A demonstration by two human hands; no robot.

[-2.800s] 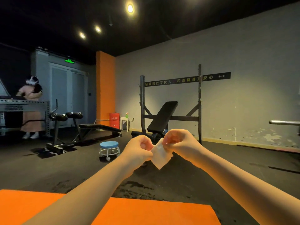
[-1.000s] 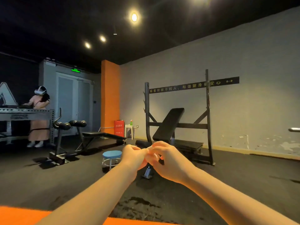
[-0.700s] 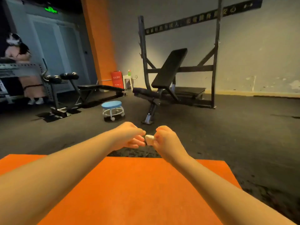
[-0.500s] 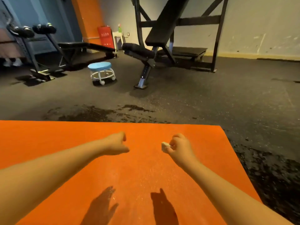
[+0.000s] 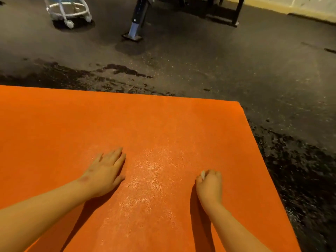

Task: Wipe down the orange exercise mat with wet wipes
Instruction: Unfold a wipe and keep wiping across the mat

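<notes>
The orange exercise mat (image 5: pixel 163 124) fills the lower part of the view, its far edge and right corner showing against the dark floor. My left hand (image 5: pixel 105 171) lies flat on the mat with straight fingers, left of a pale speckled patch. My right hand (image 5: pixel 209 184) is curled into a fist on the mat to the right of that patch. It grips a balled-up white wet wipe (image 5: pixel 203 174), of which only a small bit shows at the knuckles.
Dark rubber floor (image 5: pixel 218 66) with black wet-looking stains surrounds the mat. Beyond it stand a small blue wheeled stool (image 5: pixel 67 11) at the top left and the foot of a weight bench (image 5: pixel 135 28) with its rack frame (image 5: pixel 234 15).
The view has tipped down from the gym to the mat. My hands parted; the folded wipe stayed in my right hand. Both hands came down onto the mat, the left one opening flat.
</notes>
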